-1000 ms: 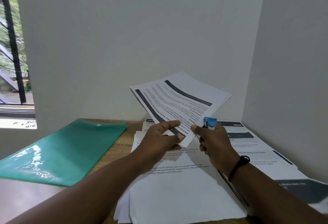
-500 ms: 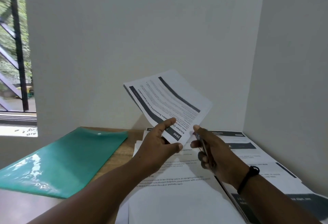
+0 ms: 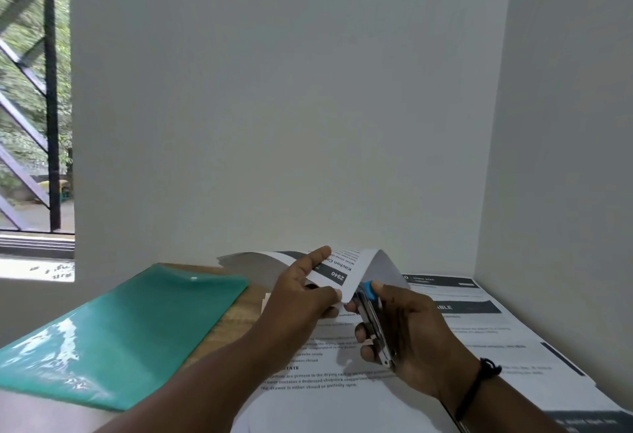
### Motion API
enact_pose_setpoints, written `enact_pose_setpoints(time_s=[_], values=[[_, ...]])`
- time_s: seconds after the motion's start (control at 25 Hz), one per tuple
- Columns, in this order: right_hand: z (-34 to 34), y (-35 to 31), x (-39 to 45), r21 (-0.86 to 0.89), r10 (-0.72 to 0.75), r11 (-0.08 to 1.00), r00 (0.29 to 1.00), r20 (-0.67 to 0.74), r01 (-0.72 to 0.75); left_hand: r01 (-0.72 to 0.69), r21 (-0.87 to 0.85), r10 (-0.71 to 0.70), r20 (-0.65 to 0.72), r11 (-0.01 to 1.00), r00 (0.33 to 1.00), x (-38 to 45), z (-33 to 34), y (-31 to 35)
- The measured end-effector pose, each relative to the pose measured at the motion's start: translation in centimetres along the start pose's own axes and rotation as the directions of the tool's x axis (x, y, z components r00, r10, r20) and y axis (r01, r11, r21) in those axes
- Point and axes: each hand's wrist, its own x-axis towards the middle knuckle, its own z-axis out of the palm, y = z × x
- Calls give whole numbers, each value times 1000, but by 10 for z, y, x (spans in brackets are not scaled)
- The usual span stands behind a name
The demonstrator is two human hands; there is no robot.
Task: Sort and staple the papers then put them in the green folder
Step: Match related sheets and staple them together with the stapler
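Daylight enters from the window [image 3: 36,107] at left, overexposed at its sill. Glare streaks the green folder [image 3: 113,336]. Wide-angle bending at edges; distant print soft.

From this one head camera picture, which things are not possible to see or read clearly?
- Stapler, head view: the right hand wraps it; whether its mouth bites the held papers is unclear.
- Held papers: curled over, and the left hand covers one corner; sheet count unknown.
- Papers on the table: print too small and blurred; the bottom edge cuts them.
- Green folder: contents not visible.
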Motion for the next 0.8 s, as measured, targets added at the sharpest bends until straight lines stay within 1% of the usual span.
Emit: enact_pose_setpoints(time_s=[0.12, 0.2, 0.28, 0.32, 0.36, 0.44, 0.52, 0.6, 0.64, 0.72, 0.8], values=[[-4, 2, 2, 40, -20, 999, 999, 41, 18, -73, 93, 71, 24, 993, 997, -4, 3, 2], [-7, 2, 3, 60, -51, 997, 995, 86, 46, -103, 109, 102, 17, 989, 995, -6, 4, 3], [-9, 2, 3, 30, -90, 996, 988, 123, 87, -128, 106, 131, -15, 986, 991, -4, 2, 5], [-9, 2, 4, -5, -101, 995, 989, 108, 102, -137, 94, 140, -25, 986, 990, -3, 0, 6], [-8, 1, 5, -48, -113, 992, 992, 64, 116, -139, 80, 142, -29, 987, 989, -2, -1, 6], [-7, 1, 6, -137, -154, 980, 986, -58, 145, -128, 77, 131, -25, 989, 991, -3, -1, 6], [-6, 1, 7, -247, -192, 958, 965, -178, 146, -120, 101, 123, -22, 988, 992, -5, 1, 5], [-6, 1, 7, -305, -205, 944, 951, -232, 129, -125, 106, 129, -27, 986, 991, -5, 2, 4], [-4, 0, 6, -285, -182, 952, 958, -223, 114, -127, 101, 131, -32, 987, 991, -4, 2, 3], [0, 0, 4, -187, -116, 979, 979, -168, 84, -128, 91, 133, -44, 988, 990, -4, 2, 4], [1, 1, 3, -129, -100, 988, 987, -122, 84, -120, 91, 124, -43, 989, 991, -4, 2, 4]])
